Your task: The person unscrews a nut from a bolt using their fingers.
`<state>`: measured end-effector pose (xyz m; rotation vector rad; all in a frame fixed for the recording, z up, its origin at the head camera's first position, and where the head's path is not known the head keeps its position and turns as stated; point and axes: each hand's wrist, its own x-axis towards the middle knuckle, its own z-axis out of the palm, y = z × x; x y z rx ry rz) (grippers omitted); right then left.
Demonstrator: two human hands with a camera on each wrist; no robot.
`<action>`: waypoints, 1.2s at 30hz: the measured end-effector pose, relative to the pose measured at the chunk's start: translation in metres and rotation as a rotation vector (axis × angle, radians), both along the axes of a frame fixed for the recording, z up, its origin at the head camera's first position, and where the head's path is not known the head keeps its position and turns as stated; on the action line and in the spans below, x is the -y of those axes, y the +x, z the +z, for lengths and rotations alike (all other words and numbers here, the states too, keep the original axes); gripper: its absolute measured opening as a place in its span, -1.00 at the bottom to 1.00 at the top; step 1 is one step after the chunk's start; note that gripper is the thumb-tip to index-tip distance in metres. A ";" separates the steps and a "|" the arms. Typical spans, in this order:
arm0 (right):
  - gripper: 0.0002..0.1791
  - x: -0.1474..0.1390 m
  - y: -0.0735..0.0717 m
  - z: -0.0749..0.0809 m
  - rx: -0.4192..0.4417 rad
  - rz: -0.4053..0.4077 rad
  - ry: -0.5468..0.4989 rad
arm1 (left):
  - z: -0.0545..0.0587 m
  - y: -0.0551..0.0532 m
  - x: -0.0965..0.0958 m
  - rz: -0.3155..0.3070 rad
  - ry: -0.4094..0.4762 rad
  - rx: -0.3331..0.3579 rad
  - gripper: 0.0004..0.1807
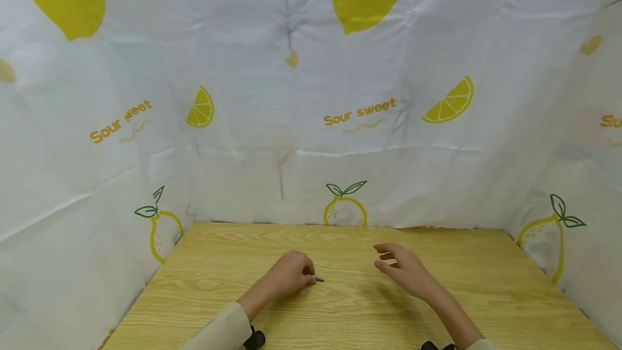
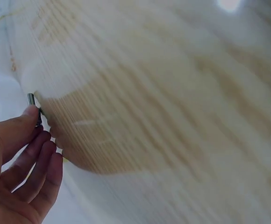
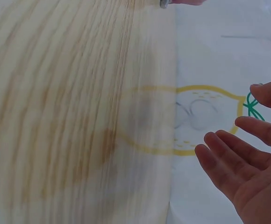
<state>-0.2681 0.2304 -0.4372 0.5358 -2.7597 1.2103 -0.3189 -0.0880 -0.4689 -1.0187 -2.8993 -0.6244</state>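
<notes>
Between thumb and fingers, my left hand pinches a small silvery metal cylinder, low over the wooden table. In the left wrist view the short metal cylinder sticks out past the thumb tip; its other end is covered by the fingers, so its exact kind cannot be told. My right hand hovers over the table to the right, apart from the metal piece. Its fingers are loosely bent with nothing between them, as the right hand also shows in the right wrist view.
A light wood-grain table spans the front. White sheeting printed with lemons and "Sour sweet" lettering rises along its back, left and right edges. Dark straps with black devices sit at both wrists, under beige sleeves.
</notes>
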 end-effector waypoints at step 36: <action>-0.50 0.062 -0.014 0.017 0.148 0.228 -0.279 | 0.030 0.028 -0.028 0.100 0.836 0.197 -0.93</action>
